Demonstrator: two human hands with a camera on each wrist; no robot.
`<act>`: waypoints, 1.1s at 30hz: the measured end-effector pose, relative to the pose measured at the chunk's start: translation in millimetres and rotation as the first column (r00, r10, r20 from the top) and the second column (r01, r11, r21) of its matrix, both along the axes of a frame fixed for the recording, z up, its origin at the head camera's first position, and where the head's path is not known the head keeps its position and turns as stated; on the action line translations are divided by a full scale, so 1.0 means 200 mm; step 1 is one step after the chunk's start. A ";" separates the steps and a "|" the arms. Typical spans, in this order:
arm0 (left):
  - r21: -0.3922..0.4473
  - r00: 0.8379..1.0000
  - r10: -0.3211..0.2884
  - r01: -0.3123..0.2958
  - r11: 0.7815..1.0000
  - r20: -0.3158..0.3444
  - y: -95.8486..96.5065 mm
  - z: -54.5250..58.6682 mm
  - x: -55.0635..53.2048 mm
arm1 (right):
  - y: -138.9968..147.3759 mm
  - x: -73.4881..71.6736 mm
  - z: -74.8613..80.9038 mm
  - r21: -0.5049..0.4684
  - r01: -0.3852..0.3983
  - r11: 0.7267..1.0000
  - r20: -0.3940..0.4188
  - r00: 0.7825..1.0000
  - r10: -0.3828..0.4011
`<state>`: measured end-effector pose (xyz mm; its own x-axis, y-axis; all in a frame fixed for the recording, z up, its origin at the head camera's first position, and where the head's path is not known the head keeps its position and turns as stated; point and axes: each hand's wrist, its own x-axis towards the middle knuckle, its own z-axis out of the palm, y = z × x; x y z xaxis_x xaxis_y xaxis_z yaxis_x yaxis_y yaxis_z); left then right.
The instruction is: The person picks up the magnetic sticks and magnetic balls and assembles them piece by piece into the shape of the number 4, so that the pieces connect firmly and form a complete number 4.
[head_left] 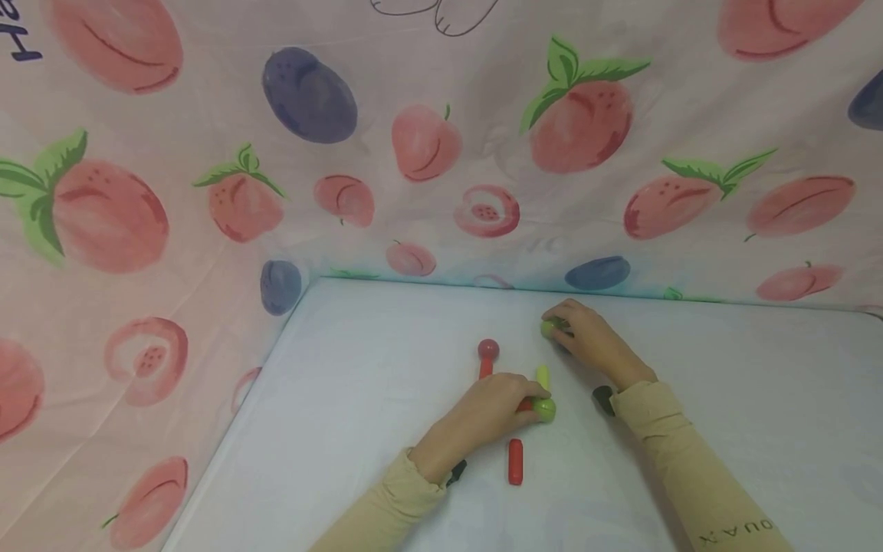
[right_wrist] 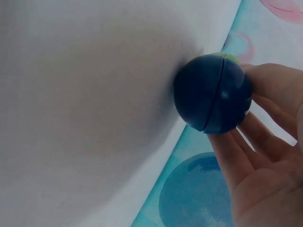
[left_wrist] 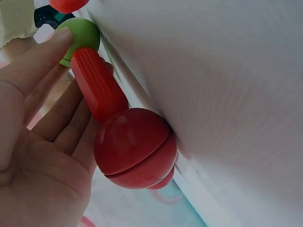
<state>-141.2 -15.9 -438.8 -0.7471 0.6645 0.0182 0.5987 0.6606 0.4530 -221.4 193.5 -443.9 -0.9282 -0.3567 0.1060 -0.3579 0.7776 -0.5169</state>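
Observation:
My left hand (head_left: 493, 406) pinches a green ball (left_wrist: 87, 35) between thumb and fingers. From that ball a red rod (left_wrist: 98, 84) runs to a red ball (left_wrist: 135, 146) with a groove round it. My right hand (head_left: 586, 333), farther back on the table, has its thumb and fingers about a dark blue ball (right_wrist: 213, 94). A second green ball (head_left: 548, 329) shows at its fingertips; whether these two balls are joined I cannot tell. Just beyond the left hand lies a yellow-green rod (head_left: 543, 376). Another red ball (head_left: 488, 349) with a red rod (head_left: 486, 368) shows behind that hand.
A loose red rod (head_left: 515, 461) lies on the white table (head_left: 386, 345), nearer me than the left hand. Fruit-print cloth (head_left: 428, 77) hangs at the back and left edges of the table. Black wrist devices show under both sleeves.

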 end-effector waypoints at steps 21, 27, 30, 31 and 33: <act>-0.002 0.998 -0.013 0.013 1.000 -0.068 0.00 0.00 0.01 | -0.02 0.03 0.02 -0.017 -0.029 0.999 0.009 1.000 0.029; -0.008 0.997 -0.012 0.011 1.000 -0.077 0.00 0.01 0.01 | -0.03 0.05 0.03 -0.015 -0.048 0.999 -0.001 0.999 0.048; -0.009 0.997 -0.010 0.009 1.000 -0.082 0.00 0.01 0.01 | -0.03 0.06 0.04 -0.014 -0.056 0.998 0.008 0.998 0.056; -0.009 0.996 -0.010 0.010 1.000 -0.084 0.00 0.01 0.01 | -0.04 0.06 0.04 -0.014 -0.059 0.998 0.015 0.998 0.059; -0.008 0.996 -0.012 0.011 1.000 -0.088 0.00 0.01 0.01 | -0.04 0.06 0.04 -0.017 -0.069 0.997 0.017 0.997 0.069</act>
